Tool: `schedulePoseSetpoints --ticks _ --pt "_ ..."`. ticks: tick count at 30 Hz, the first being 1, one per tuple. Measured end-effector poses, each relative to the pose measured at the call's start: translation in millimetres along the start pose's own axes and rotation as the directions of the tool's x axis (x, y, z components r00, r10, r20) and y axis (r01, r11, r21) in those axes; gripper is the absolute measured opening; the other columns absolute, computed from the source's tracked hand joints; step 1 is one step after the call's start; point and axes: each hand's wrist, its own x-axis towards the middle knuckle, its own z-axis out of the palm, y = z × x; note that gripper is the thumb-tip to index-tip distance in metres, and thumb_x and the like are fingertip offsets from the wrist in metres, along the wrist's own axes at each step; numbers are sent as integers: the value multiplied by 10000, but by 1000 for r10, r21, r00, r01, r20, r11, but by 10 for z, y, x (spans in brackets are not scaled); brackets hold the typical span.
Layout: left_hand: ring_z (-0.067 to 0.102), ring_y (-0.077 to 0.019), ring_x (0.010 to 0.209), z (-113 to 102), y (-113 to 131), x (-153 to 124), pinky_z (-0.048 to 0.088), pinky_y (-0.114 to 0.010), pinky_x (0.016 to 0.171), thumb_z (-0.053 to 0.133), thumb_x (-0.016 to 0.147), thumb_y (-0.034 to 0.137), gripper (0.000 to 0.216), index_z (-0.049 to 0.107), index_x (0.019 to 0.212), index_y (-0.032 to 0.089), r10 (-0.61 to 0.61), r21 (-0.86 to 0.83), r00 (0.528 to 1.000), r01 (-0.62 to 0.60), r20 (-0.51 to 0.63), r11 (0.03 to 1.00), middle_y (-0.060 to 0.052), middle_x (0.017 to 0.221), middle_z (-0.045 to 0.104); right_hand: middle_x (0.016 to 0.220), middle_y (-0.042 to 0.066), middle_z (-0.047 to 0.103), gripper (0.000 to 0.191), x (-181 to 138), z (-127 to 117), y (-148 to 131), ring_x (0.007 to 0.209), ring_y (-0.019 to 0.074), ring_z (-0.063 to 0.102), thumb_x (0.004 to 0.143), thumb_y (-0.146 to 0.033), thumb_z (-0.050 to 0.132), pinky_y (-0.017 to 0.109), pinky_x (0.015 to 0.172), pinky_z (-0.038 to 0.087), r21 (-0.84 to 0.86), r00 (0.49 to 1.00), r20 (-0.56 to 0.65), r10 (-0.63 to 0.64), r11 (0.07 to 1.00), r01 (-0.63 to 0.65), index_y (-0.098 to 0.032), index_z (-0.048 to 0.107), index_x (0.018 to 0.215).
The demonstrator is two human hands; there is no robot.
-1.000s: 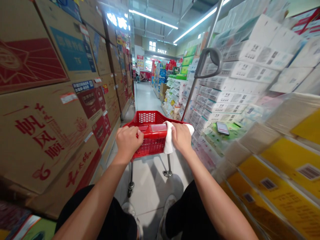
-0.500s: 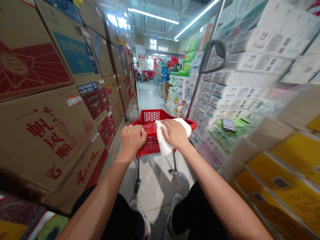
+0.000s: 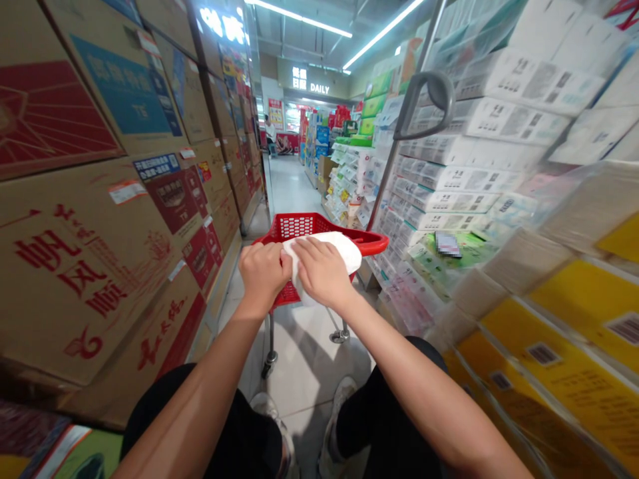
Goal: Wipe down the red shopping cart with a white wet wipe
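In front of me stands a red shopping cart [image 3: 372, 243] with a perforated plastic basket and metal legs on casters. My left hand [image 3: 264, 269] is closed around the left part of its red handle. A white cloth [image 3: 344, 251] lies draped over the middle of the handle, hanging down a little behind it. My right hand [image 3: 320, 269] presses the cloth onto the handle, its fingers bent over the top, right beside the left hand. Cloth and hands hide most of the handle bar.
Stacked cartons [image 3: 90, 253] wall the left side. On the right rise white tissue packs [image 3: 464, 176] and yellow packages [image 3: 564, 319]. A grey loop handle on a pole [image 3: 426, 106] stands right of the cart. A person [image 3: 270, 133] is far down the aisle.
My right hand has slid left along the handle with the white cloth, up against my left hand. The left hand keeps its grip. The view has shifted slightly.
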Motion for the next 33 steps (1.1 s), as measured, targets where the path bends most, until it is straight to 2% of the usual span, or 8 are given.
schedulePoseSetpoints --ticks 3,6,9,13,17,21,28,33 --pt "561 -253 769 -1 -81 1 301 -403 732 444 892 230 228 575 707 206 31 2 999 -31 14 1000 -91 736 669 1434 84 572 412 72 39 -201 1367 252 440 1004 -283 400 399 1122 326 30 1000 0 -29 999 29 -172 570 1362" --pt "555 -257 769 -13 -188 5 298 -404 728 440 899 243 241 576 705 207 79 1 996 -79 50 997 -97 740 665 1435 93 568 398 124 24 -189 1343 265 458 993 -300 430 412 1108 331 11 999 -24 45 999 -45 -188 576 1346" --pt "546 -260 775 -21 -282 3 298 -403 733 428 911 260 257 579 710 209 89 -3 994 -89 61 996 -100 741 653 1311 126 646 375 164 -42 -1 1242 287 533 994 -334 431 421 1041 367 -49 983 -31 183 982 -185 -187 613 1287" --pt "537 -250 770 -27 -331 -17 300 -402 738 423 912 254 259 563 698 212 78 12 996 -78 35 997 -92 732 644 1055 113 730 368 147 -180 381 1010 275 647 1015 -383 372 385 895 410 -172 926 59 374 917 -359 -205 676 1122" --pt "535 -242 751 -15 -276 -32 298 -398 730 445 905 254 247 539 680 217 63 37 998 -63 -2 997 -75 713 641 974 115 739 395 76 -227 582 931 270 671 1020 -364 340 375 867 405 -249 883 60 465 864 -438 -190 692 1066" --pt "532 -246 743 20 -190 -21 297 -398 732 469 888 254 229 549 677 214 22 31 1000 -21 -18 999 -80 707 644 1185 123 701 384 93 -116 368 1122 267 614 1013 -301 350 388 988 379 -151 919 -40 393 906 -395 -184 655 1213" --pt "547 -255 754 -24 -193 -16 296 -399 723 458 887 229 231 564 682 214 44 20 999 -44 -5 999 -87 697 645 1381 87 603 354 208 85 -289 1303 267 484 986 -281 434 412 1087 354 -4 996 -37 77 997 -77 -205 613 1282" --pt "553 -257 769 -63 -324 -22 290 -401 720 441 910 254 253 569 696 213 102 18 994 -102 37 995 -96 729 653 1280 121 647 333 197 55 -179 1228 284 524 994 -349 432 415 1042 372 -54 982 -81 173 983 -177 -196 628 1214"
